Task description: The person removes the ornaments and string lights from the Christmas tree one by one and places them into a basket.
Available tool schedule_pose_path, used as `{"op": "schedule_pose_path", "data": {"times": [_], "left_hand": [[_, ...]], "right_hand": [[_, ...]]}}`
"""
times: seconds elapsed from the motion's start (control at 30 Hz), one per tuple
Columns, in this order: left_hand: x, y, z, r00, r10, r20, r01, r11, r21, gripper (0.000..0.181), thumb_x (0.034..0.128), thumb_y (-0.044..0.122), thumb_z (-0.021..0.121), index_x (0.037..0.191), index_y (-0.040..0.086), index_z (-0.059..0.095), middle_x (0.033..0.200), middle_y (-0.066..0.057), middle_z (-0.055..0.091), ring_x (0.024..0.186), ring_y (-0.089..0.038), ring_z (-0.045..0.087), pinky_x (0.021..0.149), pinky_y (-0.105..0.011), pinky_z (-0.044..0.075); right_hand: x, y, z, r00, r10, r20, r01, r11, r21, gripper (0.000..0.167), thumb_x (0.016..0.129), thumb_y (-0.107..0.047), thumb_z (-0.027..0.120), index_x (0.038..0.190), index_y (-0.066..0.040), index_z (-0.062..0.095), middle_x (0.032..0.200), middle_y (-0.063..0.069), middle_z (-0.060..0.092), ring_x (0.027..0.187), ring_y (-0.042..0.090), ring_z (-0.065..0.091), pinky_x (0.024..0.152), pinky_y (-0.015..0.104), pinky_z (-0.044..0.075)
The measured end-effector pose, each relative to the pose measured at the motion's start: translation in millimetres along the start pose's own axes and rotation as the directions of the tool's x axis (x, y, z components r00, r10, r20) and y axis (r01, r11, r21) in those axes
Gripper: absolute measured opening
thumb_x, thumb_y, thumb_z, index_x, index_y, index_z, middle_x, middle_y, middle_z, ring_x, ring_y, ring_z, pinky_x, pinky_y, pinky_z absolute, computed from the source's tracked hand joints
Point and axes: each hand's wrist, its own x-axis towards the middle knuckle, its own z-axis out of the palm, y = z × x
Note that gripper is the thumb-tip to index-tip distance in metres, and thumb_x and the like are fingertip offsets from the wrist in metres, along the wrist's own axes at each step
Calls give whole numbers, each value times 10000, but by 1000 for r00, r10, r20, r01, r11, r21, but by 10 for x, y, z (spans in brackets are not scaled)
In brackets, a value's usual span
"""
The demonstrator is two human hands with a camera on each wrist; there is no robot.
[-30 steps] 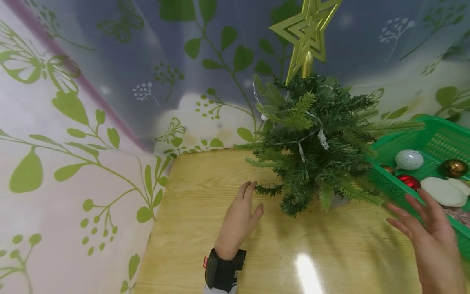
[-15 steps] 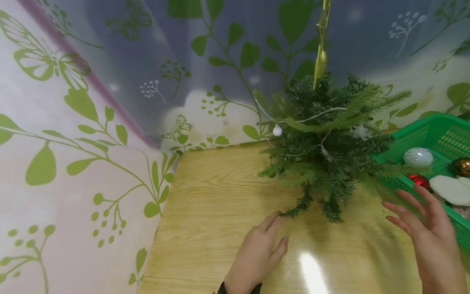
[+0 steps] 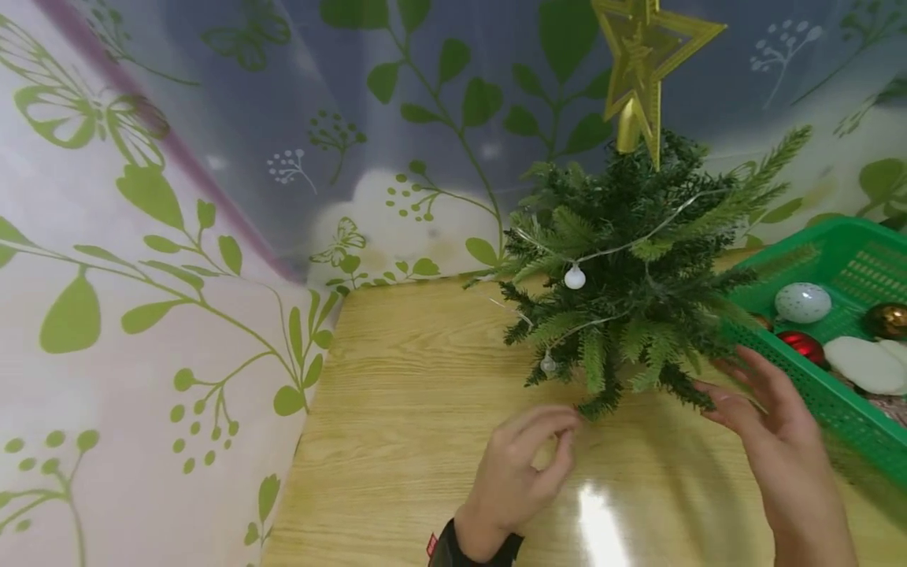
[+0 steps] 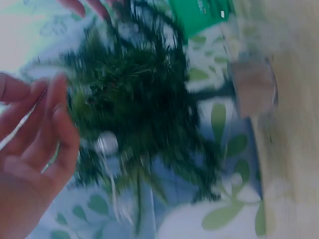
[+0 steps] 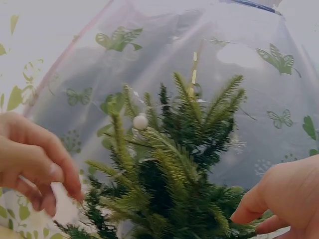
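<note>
A small artificial Christmas tree (image 3: 623,236) stands on the table with a gold star (image 3: 641,55) on top. A string of lights with a white bulb (image 3: 575,276) winds through its needles. My left hand (image 3: 513,465) pinches the tip of a low front branch (image 3: 602,400) between thumb and index finger. Beside the basket, my right hand (image 3: 786,441) touches another low branch (image 3: 683,386) with its thumb, its other fingers loosely extended and partly behind the needles. In the blurred left wrist view, the tree's light-coloured base (image 4: 254,88) shows.
A green plastic basket (image 3: 772,378) stands to the right, with a speckled white ball (image 3: 803,302), a red ball (image 3: 802,346), a bronze ball (image 3: 886,320) and pale flat pieces (image 3: 864,365). A leaf-patterned curtain (image 3: 425,94) hangs behind the wooden table (image 3: 397,378).
The tree has turned, its star swinging edge-on and then facing forward again. My left hand has moved right and down; my right hand has moved left onto the branches.
</note>
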Motion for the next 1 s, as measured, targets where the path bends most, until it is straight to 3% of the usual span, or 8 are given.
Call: {"op": "schedule_pose_path", "data": {"times": [0.1,0.2,0.43,0.6,0.73,0.87,0.93,1.0], "left_hand": [[53,-170,-108,985,-114,-126,112,993,-23,237,870,-88,564,1065,10,656,1118,-128,631,856,-163,647,746,-195,523],[103,-332,-216,949,-245,-197,249,968,-4,251,907,-53,563,1123,50,640,1242,-130,547,876,-194,617,705,-272,523],[287,-767,-368,888,-337,-313,381,920,91,295,929,-21,549,1214,36,601,1378,-156,444,1047,-263,570,773,-402,499],[386,-966,-407,861,-463,-211,490,866,96,433,956,34,542,1384,79,492,1480,-132,357,1234,-287,469,825,-446,485],[377,-976,-394,844,-528,-94,536,840,86,429,977,86,538,1402,81,485,1486,-128,356,1185,-299,502,838,-429,490],[314,-940,-387,828,-548,-116,557,827,71,342,970,71,552,1311,64,572,1422,-130,425,1094,-300,555,815,-413,498],[298,-916,-384,825,-549,-133,559,828,52,324,966,64,556,1288,62,589,1400,-123,443,1073,-302,565,810,-421,501],[292,-887,-380,823,-550,-141,559,829,29,323,966,69,556,1286,64,592,1396,-118,447,1072,-304,566,816,-431,502]], "right_hand": [[13,-1,17,999,-26,37,26,1000,6,650,1016,-73,464,1555,-105,102,1333,-33,416,1032,-69,579,776,110,467],[23,-7,11,999,-31,38,31,999,-5,660,1011,-57,472,1553,-88,97,1252,-121,467,1033,-71,575,770,111,475],[33,-18,-6,998,-46,48,47,999,-22,659,1007,-50,481,1548,-64,105,1196,-160,531,1033,-64,580,766,116,479],[12,-15,-10,998,-44,38,46,997,-55,646,1005,-49,487,1541,-49,126,1190,-178,542,1035,-70,573,772,105,466],[-27,-180,46,995,-66,-73,45,965,-257,559,1002,-102,514,1512,-120,284,1189,-237,507,1030,-115,513,780,70,409],[42,-469,41,953,-197,-229,83,899,-429,464,973,-39,547,1415,-152,467,1212,-174,527,1035,-51,515,793,71,395],[241,-464,-202,919,-337,-205,222,872,-437,454,944,33,559,1380,-83,503,1259,-28,570,1083,62,563,781,101,411],[634,-287,-659,878,-464,-116,381,825,-418,486,913,96,573,1375,-34,497,1313,104,554,1146,200,572,888,178,422]]}}
